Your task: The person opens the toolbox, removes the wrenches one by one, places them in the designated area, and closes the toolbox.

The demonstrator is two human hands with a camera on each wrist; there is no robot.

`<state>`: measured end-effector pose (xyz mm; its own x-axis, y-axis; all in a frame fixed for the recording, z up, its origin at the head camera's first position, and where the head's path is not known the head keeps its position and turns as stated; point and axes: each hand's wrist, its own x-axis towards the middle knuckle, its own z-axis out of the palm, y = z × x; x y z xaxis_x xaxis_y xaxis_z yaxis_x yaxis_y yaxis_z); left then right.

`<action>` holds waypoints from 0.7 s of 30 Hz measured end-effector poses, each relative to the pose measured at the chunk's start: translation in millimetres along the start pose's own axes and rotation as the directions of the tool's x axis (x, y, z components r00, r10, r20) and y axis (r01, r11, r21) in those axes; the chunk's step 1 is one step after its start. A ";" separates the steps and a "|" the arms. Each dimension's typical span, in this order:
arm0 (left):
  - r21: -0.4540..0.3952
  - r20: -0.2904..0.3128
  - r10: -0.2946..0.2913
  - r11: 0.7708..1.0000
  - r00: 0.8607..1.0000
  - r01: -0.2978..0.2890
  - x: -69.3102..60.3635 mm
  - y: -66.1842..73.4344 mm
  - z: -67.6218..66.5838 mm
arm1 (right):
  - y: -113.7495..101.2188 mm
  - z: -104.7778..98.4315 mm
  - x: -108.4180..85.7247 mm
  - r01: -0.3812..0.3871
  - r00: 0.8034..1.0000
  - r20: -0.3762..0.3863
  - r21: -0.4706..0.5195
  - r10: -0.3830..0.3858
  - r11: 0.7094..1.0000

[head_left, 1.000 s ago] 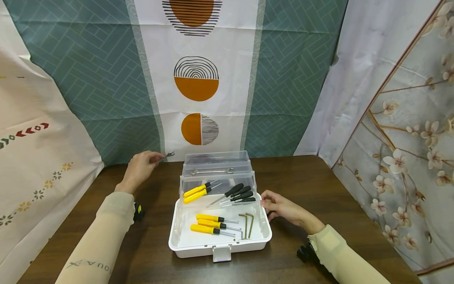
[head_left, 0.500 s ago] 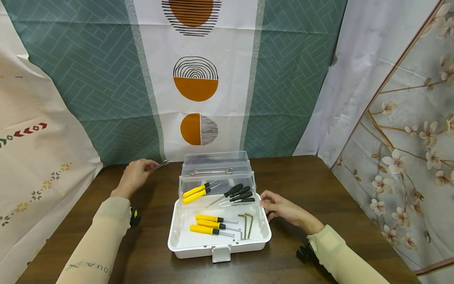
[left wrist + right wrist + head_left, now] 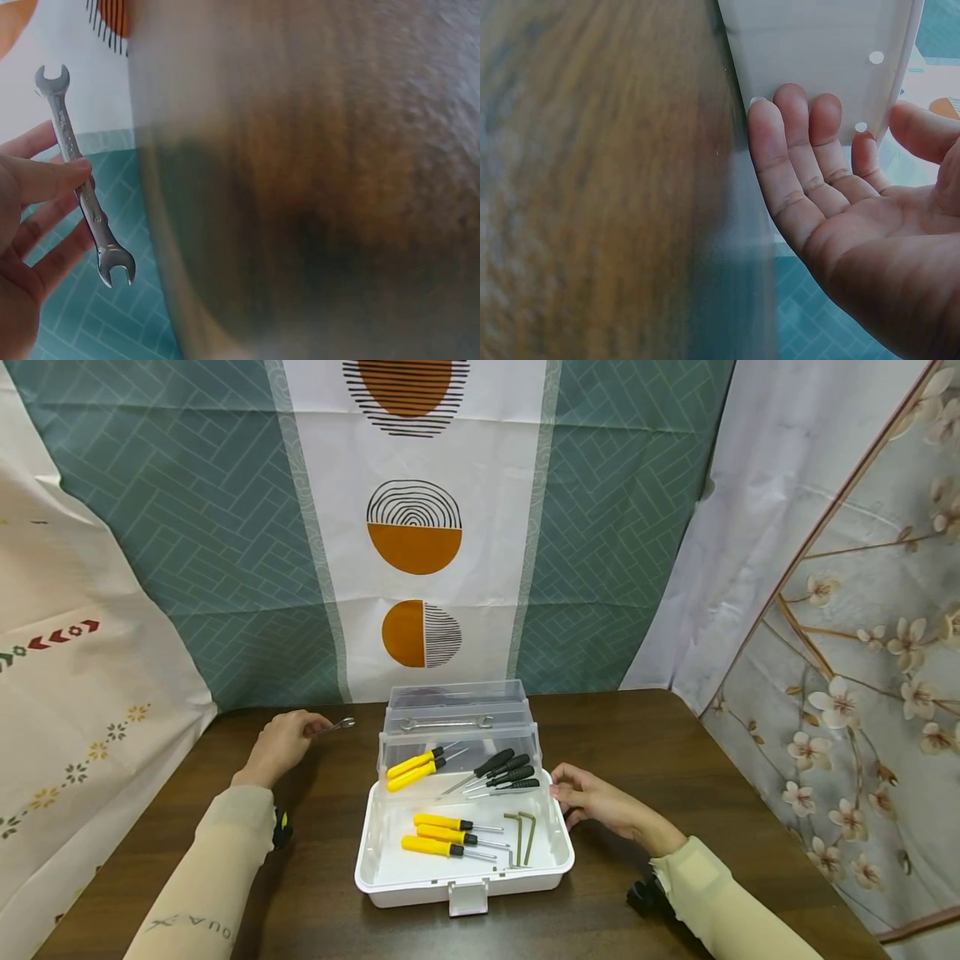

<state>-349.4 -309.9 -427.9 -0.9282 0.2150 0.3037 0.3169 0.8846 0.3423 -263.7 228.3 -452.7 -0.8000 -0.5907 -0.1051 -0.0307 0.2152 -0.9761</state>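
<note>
My left hand (image 3: pixel 279 747) pinches a silver open-ended wrench (image 3: pixel 342 724) over the table's back left. In the left wrist view the thumb lies across the middle of the wrench (image 3: pixel 66 139), and both open ends stick out. My right hand (image 3: pixel 603 803) is at the right side of a white toolbox (image 3: pixel 408 895). The right wrist view has its fingertips against the toolbox wall (image 3: pixel 810 37), with the thumb by the rim. Three yellow screwdrivers (image 3: pixel 442 832) and L-shaped hex keys (image 3: pixel 529 839) lie in the base.
Clear stepped trays (image 3: pixel 457 692) rise behind the base. They bear another wrench (image 3: pixel 447 722), two yellow screwdrivers (image 3: pixel 412 780) and three black screwdrivers (image 3: pixel 495 762). A latch (image 3: pixel 468 898) hangs at the front. The brown table (image 3: pixel 637 727) meets hanging cloths at the back and sides.
My left hand has come down and slightly left with the wrench, closer to the tabletop. The right hand and the toolbox have stayed in place.
</note>
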 end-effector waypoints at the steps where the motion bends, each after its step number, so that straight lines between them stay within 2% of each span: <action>1: 0.001 0.004 0.000 1.000 1.000 0.000 -0.6 -1.2 1.2 | 0.2 0.0 0.2 0.003 1.000 0.002 0.000 -0.003 1.000; 15: 0.029 0.050 0.000 1.000 0.999 -0.002 -9.4 -16.0 15.2 | 1.9 1.5 0.7 -0.010 1.000 -0.017 0.009 0.010 1.000; 21: 0.009 0.069 0.001 1.000 0.998 -0.002 -10.1 -18.4 17.7 | 1.1 1.0 0.5 -0.008 1.000 -0.017 0.009 0.008 1.000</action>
<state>-349.3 -320.9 -453.0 -0.9390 0.2443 0.2420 0.3170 0.8877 0.3340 -263.5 227.5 -453.9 -0.8104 -0.5754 -0.1099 -0.0188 0.2130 -0.9769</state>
